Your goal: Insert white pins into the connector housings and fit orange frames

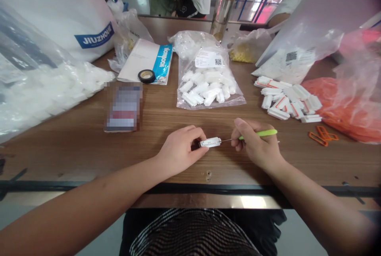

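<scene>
Left hand [183,147] pinching white plastic piece [212,142], right hand [257,143] gripping green-handled pick [267,133], tip at the piece's end. Piece sits between both hands; orange clips [322,131] on tabletop [160,111], right of right hand.

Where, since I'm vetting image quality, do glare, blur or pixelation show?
Head view: glare whitens part of the metal edge strip, fine print on the bag label is blurred, pixelation masks a phone-like object, and the top-right corner is dark.

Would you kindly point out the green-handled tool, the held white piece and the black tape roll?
Green-handled tool [266,133], head view: on the handle.
Held white piece [212,142], head view: upper face.
Black tape roll [152,77], head view: right side of ring.
</scene>
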A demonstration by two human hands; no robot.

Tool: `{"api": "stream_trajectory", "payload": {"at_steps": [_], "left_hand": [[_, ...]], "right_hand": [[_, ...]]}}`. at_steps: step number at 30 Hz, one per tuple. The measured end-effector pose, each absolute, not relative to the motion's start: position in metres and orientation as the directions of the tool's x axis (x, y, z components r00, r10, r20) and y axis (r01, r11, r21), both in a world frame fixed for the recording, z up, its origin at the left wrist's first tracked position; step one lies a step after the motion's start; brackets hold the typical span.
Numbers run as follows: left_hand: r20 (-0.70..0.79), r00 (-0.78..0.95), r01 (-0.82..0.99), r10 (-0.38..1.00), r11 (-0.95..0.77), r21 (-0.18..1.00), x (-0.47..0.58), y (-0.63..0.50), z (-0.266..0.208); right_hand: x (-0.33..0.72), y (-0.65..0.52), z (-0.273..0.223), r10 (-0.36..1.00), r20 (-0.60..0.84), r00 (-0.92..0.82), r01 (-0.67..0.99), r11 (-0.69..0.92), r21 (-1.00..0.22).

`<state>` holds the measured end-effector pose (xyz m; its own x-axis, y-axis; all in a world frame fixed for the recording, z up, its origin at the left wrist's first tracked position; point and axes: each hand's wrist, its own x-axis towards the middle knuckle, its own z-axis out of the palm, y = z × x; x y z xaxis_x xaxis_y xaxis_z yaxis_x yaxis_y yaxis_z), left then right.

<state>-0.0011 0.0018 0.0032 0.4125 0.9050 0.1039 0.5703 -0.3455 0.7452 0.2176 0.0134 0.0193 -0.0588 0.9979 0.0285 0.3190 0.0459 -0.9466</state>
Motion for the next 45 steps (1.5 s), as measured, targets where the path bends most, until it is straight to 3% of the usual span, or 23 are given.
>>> {"api": "stream_trajectory", "payload": {"at_steps": [15,23,29,38,45], "left_hand": [[0.104,0.412,0.572,0.905,-0.346,0.744,-0.001,0.001,0.004],[0.122,0.412,0.556,0.903,-0.355,0.751,-0.001,0.001,0.003],[0.113,0.414,0.556,0.903,-0.349,0.754,-0.001,0.002,0.003],[0.114,0.413,0.566,0.903,-0.353,0.745,-0.001,0.001,0.002],[0.120,0.406,0.565,0.906,-0.352,0.746,-0.001,0.001,0.001]], "right_hand": [[0.216,0.015,0.019,0.997,0.022,-0.071,0.395,0.048,-0.917],[0.212,0.006,0.028,0.938,0.221,-0.266,0.574,0.338,-0.746],[0.216,0.007,0.023,0.974,0.177,-0.142,0.435,0.222,-0.873],[0.217,0.012,0.022,0.986,0.077,-0.148,0.436,0.135,-0.890],[0.218,0.017,0.020,0.999,0.053,-0.013,0.286,0.054,-0.957]]}}
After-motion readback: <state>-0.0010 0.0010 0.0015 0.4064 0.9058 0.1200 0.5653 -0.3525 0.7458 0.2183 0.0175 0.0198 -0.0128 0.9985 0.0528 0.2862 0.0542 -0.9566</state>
